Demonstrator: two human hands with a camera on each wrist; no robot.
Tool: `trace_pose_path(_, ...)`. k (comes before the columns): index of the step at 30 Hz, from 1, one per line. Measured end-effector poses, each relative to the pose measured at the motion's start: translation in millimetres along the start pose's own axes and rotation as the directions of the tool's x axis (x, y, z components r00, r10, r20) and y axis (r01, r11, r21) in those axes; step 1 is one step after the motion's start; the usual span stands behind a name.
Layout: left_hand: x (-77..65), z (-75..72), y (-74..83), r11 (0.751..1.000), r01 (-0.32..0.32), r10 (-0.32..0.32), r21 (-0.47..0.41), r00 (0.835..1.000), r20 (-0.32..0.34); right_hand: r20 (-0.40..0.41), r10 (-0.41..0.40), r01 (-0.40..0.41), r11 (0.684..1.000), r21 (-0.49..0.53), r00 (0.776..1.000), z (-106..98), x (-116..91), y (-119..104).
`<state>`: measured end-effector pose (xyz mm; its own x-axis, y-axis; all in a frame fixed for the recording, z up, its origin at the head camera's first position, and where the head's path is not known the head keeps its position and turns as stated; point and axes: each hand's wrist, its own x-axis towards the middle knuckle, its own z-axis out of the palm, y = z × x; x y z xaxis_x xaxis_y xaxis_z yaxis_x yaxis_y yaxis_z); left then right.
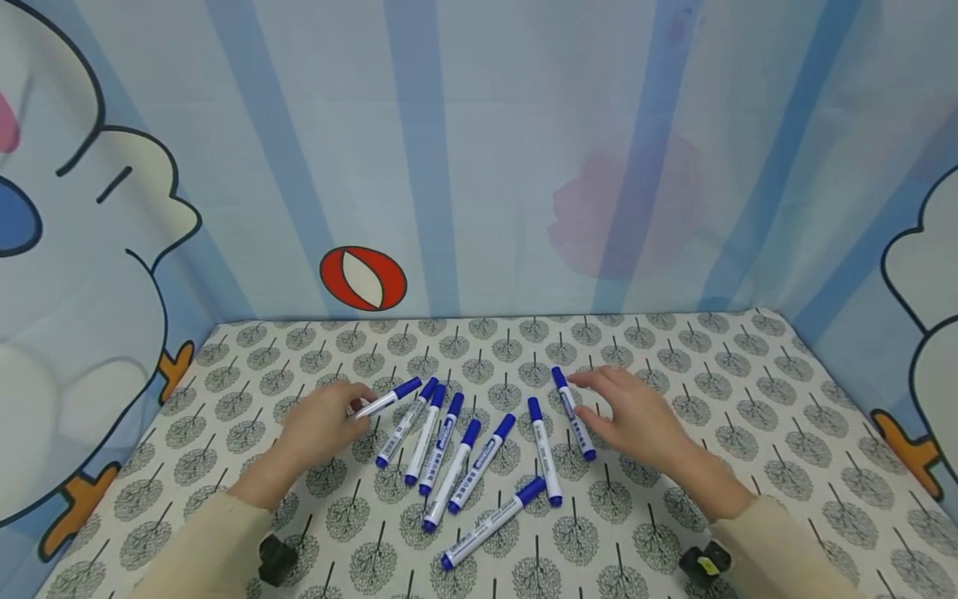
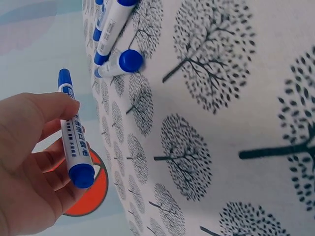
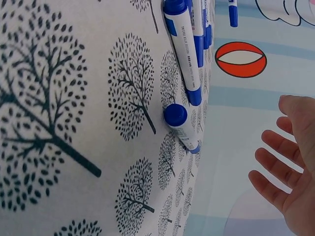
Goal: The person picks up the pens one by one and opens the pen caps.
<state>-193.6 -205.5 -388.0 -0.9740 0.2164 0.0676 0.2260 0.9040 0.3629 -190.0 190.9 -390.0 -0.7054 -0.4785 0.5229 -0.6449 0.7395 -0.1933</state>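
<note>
My left hand (image 1: pixel 318 424) holds a white marker (image 1: pixel 387 399) with blue ends, pinched between thumb and fingers. In the left wrist view this marker (image 2: pixel 75 135) lies across the fingers, raised off the cloth, its printed side showing. My right hand (image 1: pixel 632 416) is beside the rightmost marker (image 1: pixel 574 414) with its fingers spread and relaxed. Nothing is between those fingers in the right wrist view, where the hand (image 3: pixel 293 162) hovers beyond two nearby markers. Left of that one lies another marker (image 1: pixel 545 453), tilted slightly.
Between the hands several like markers lie slanted in a loose row, one of them (image 1: pixel 451 478) near its middle. Nearest me, a marker (image 1: pixel 490 528) lies more crosswise. Underneath is a tree-patterned cloth (image 1: pixel 359 557); a printed curtain (image 1: pixel 494 166) hangs behind it.
</note>
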Motion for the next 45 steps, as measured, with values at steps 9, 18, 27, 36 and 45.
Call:
trace_pose_path(9, 4.8, 0.2, 19.3, 0.997, -0.077, 0.077, 0.026, 0.997, -0.006, 0.030, 0.023, -0.023, 1.000, 0.006, 0.999, 3, 5, -4)
trace_pose_path(18, 6.8, 2.1, 38.2, 0.984, -0.172, 0.173, 0.046, 0.984, -0.031, 0.040, 0.007, -0.007, 1.000, 0.006, 0.999, 7, 9, -10)
trace_pose_path(27, 5.9, 5.2, 60.5, 0.976, -0.213, 0.213, 0.051, 0.977, 0.003, 0.036, -0.021, 0.021, 1.000, 0.009, 0.999, 9, 10, -15)
trace_pose_path(36, 10.7, 13.4, 76.1, 0.952, -0.294, 0.295, 0.080, 0.955, -0.004, 0.110, 0.009, -0.008, 1.000, -0.002, 0.994, 10, 14, -20)
trace_pose_path(45, 14.8, 19.6, 89.1, 0.918, -0.383, 0.389, 0.102, 0.921, -0.038, 0.158, 0.015, -0.014, 1.000, -0.005, 0.987, 14, 18, -25)
